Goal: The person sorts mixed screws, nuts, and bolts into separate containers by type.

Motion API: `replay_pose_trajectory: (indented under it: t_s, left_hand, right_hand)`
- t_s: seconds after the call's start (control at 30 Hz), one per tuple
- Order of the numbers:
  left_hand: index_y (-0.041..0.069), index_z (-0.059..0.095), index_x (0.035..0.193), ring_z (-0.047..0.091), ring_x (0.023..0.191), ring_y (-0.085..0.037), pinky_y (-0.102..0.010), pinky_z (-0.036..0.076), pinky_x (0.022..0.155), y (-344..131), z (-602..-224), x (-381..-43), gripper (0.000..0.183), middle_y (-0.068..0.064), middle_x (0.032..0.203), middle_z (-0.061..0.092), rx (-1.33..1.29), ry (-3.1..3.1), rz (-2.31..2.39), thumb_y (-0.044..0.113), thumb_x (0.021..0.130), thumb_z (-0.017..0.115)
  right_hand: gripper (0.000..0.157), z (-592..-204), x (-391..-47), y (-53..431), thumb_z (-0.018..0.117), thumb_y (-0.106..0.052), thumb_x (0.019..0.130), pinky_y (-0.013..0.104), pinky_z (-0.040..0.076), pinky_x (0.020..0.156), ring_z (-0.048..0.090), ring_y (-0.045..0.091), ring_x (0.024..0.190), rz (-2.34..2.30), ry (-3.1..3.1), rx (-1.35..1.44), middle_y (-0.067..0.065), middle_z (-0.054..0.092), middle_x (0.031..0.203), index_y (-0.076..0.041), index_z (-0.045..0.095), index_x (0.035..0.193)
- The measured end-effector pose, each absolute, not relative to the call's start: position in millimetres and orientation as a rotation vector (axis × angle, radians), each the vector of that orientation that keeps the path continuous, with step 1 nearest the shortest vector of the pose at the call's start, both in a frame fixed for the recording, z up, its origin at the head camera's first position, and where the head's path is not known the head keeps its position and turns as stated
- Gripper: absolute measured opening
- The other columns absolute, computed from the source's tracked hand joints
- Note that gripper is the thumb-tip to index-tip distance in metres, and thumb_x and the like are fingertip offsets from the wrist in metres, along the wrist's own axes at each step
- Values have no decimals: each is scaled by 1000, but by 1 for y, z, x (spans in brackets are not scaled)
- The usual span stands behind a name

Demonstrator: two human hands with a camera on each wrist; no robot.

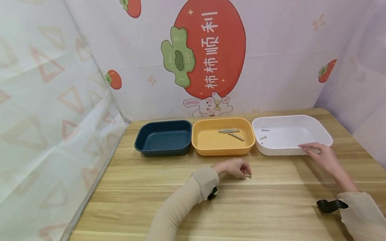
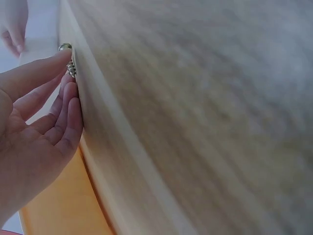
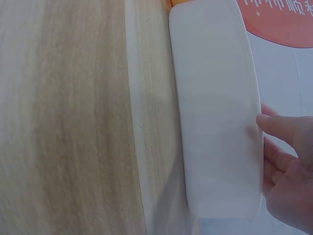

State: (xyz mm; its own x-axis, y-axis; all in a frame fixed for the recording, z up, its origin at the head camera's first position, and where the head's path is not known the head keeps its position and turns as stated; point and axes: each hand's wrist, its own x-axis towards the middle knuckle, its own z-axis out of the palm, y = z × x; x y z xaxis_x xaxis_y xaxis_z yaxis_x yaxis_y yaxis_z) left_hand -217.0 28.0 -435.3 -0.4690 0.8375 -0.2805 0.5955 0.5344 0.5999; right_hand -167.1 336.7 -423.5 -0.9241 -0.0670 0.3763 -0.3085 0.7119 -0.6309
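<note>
My left hand point(image 1: 236, 167) is low over the wooden table, pinching a small screw point(image 1: 248, 176) between thumb and fingertips. In the left wrist view the round head and threaded shank of the screw point(image 2: 71, 67) show beside the thumb, close to the table surface. My right hand point(image 1: 323, 157) holds the front rim of a white tray point(image 1: 283, 150), its thumb on the near side and fingers over the rim. Inside the white tray are a few small screws point(image 1: 265, 130) toward its left end.
Left of the white tray stands a yellow tray point(image 1: 223, 152) with several long bolts point(image 1: 236, 136) in it. A dark blue tray point(image 1: 164, 152) is beside that. The trays form a row along the back of the table point(image 1: 135, 190), before a printed curtain point(image 1: 271, 83).
</note>
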Motion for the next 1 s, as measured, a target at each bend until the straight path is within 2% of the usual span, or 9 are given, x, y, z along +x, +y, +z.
replay_pose_trajectory:
  t_s: [1.0]
  left_hand:
    - [9, 64, 92, 43, 64, 1, -8, 36, 60, 28, -442, -217, 14, 6, 71, 51, 1162, 2262, 587, 5, 79, 65]
  right_hand:
    - [17, -423, -166, 335, 55, -8, 87, 2, 24, 70, 29, -26, 88, 1044, -2563, 317, -41, 41, 88, 5, 62, 94]
